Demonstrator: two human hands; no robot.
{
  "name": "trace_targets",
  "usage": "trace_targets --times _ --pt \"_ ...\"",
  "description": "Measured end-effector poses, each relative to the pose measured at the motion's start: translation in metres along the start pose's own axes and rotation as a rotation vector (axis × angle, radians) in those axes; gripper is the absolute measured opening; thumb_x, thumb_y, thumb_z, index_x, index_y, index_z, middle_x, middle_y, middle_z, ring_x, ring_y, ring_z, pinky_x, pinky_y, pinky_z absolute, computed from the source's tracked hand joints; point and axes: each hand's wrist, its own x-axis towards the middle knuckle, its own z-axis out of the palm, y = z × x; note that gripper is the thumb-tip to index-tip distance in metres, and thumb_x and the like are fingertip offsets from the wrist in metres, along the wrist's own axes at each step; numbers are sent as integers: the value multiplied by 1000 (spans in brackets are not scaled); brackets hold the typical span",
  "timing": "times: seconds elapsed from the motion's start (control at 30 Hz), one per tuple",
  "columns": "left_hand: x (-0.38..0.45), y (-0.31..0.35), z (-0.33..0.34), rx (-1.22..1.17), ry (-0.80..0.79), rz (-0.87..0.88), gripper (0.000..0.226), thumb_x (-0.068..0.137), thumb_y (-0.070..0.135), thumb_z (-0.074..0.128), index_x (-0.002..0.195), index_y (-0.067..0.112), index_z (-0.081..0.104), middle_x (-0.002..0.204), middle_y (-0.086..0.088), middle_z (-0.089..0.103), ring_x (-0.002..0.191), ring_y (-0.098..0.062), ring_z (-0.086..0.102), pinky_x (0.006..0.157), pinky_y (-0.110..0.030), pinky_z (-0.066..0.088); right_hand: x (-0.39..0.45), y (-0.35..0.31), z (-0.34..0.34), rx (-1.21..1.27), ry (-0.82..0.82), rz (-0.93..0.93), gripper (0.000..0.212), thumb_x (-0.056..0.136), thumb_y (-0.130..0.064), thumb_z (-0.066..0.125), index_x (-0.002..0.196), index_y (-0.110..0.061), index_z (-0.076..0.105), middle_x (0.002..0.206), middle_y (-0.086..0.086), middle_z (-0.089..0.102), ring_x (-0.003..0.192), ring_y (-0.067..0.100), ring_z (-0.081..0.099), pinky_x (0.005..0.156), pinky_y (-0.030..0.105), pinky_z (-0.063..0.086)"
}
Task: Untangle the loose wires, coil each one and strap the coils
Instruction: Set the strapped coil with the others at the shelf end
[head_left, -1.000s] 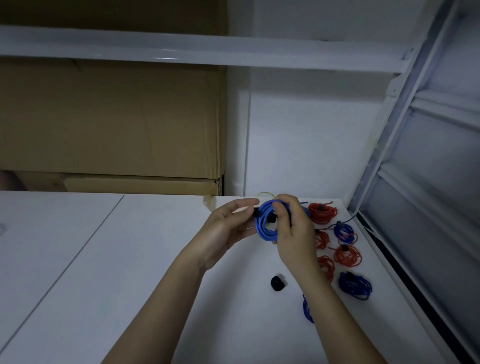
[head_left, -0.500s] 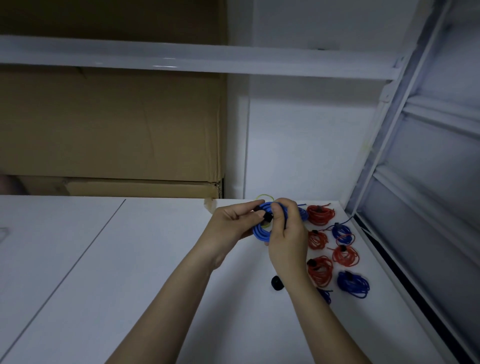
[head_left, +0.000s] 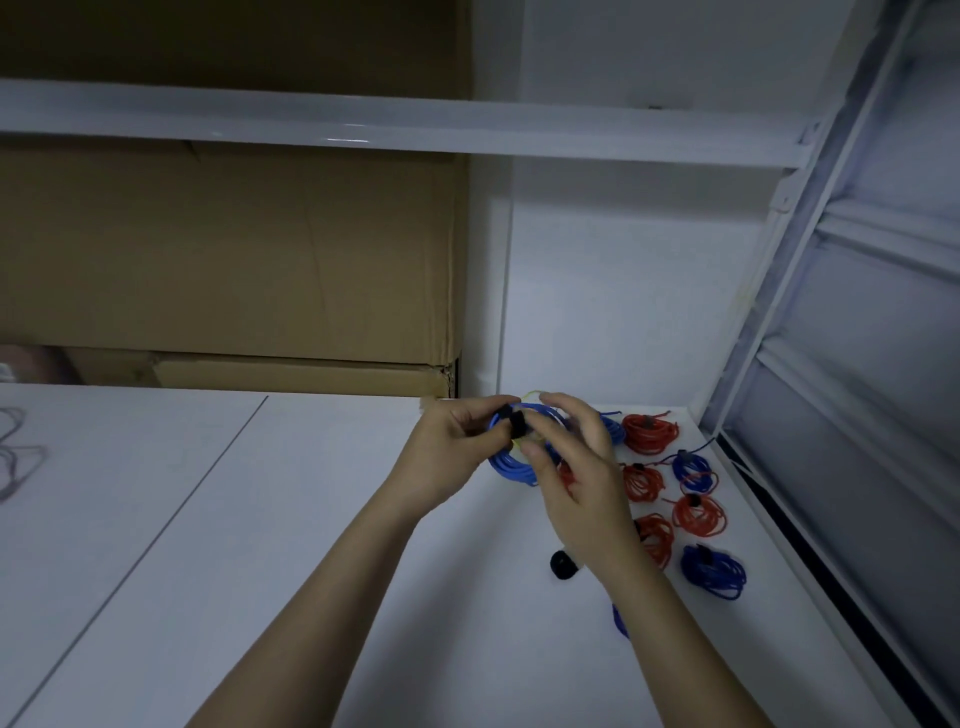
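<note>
Both hands hold a blue wire coil (head_left: 511, 465) above the white table (head_left: 260, 545), near its far right corner. My left hand (head_left: 451, 457) pinches the coil's upper left part, where a black strap (head_left: 511, 423) wraps the loops. My right hand (head_left: 571, 467) grips the coil from the right, thumb at the lower loops and fingers curved over the top. A yellow-green wire end (head_left: 531, 396) shows just behind the coil.
Strapped red coils (head_left: 649, 432) and blue coils (head_left: 712, 571) lie in rows at the table's right side. A black strap roll (head_left: 563, 565) sits below my right wrist. Loose dark wire (head_left: 15, 452) lies far left. Cardboard boxes (head_left: 234, 260) stand behind, a metal frame on the right.
The coil and both hands have shifted a little left and away. My right hand's fingers have spread over the top of the coil, and the black strap now lies wrapped at its upper left.
</note>
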Motion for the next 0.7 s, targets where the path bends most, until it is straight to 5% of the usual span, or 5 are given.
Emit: trace_targets --times 0.1,0.23,0.43,0.7 --pt "1 -2 -2 20 -18 -35 28 91 -2 57 110 14 70 81 12 74 79 0 67 73 -12 48 8 -2 -6 15 56 -81 19 83 -10 66 101 -6 72 112 0 59 112 21 56 93 37 48" --pt "0 -4 -7 40 -52 -97 30 91 1 59 120 1 64 74 3 70 70 -5 63 71 -14 47 18 -5 -20 -39 -4 -201 11 83 -5 65 88 -3 74 95 5 66 97 17 60 87 23 47" --pt "-2 -10 -4 358 -188 -107 25 94 12 58 112 25 69 77 -4 69 70 -4 56 71 -13 44 11 1 -19 146 -130 103 11 81 4 68 86 -3 75 88 6 67 84 11 63 76 24 52" --pt "-12 -17 -5 439 -276 -204 19 97 5 51 99 -2 69 83 -8 66 73 -1 58 70 -9 42 -3 4 -4 206 -70 274 20 74 6 74 75 -13 70 76 -11 61 74 -5 58 68 9 43"
